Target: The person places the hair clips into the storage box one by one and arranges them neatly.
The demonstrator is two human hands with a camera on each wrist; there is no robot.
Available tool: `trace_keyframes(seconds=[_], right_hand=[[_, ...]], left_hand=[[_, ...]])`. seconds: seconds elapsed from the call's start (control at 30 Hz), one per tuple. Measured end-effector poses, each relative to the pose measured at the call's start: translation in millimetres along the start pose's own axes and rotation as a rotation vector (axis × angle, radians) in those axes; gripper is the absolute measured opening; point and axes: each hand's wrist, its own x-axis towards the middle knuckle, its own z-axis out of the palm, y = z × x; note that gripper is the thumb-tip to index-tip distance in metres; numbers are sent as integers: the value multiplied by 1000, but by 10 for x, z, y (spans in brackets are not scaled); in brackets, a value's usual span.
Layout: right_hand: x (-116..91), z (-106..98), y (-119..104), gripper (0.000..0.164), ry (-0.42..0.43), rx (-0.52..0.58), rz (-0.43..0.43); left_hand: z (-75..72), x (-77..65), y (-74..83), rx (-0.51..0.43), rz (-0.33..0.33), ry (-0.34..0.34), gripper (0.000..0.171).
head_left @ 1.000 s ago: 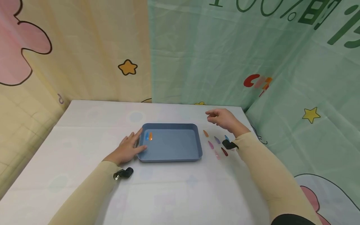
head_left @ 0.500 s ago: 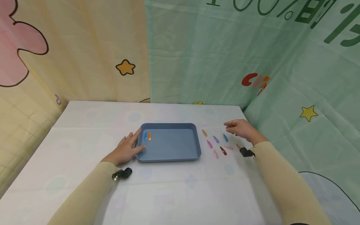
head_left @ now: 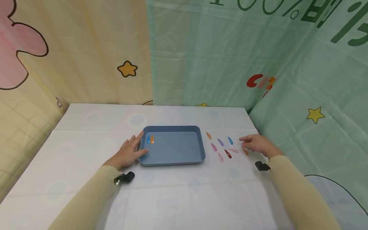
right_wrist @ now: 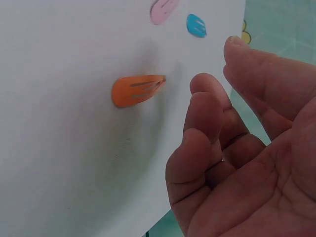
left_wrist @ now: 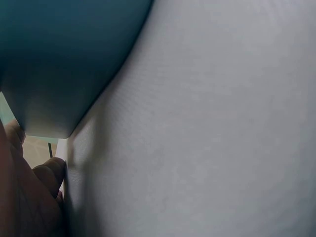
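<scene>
My left hand (head_left: 128, 152) rests against the left edge of a blue-grey tray (head_left: 172, 162), thumb over the rim and fingers stretched along its side. In the tray's upper left lie a blue snap hair clip (head_left: 148, 139) and an orange one (head_left: 152, 139), side by side. Right of the tray my right hand (head_left: 256, 143) hovers beside another orange hair clip (head_left: 245, 151) on the table. The right wrist view has that orange clip (right_wrist: 137, 90) apart from the fingertips; thumb and fingers stand separated, holding nothing.
Several more hair clips lie between tray and right hand, among them a blue clip (head_left: 230, 140), a purple clip (head_left: 220, 142), a dark red clip (head_left: 228, 154) and a pink clip (head_left: 214, 147). White cloth covers the table (head_left: 172, 198); printed curtains (head_left: 201, 54) hang behind it.
My right hand has moved right and toward me, from beyond the clips to beside the rightmost orange hair clip. My left hand stays at the tray. The clips look unmoved.
</scene>
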Motion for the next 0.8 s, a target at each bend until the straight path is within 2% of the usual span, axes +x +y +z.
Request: trace_keyframes(seconds=[0.23,0.5,0.8], right_hand=[[-76,77,179,51,16,-33,33],[-107,129,333,52,21,-12,17],[-72,229,385,46,79,-67,19]], left_hand=[[-2,1,16,-11,10,-1,93],[6,12,15,-8,9,2,93],[12,-2,-9,-7,3,5,93]])
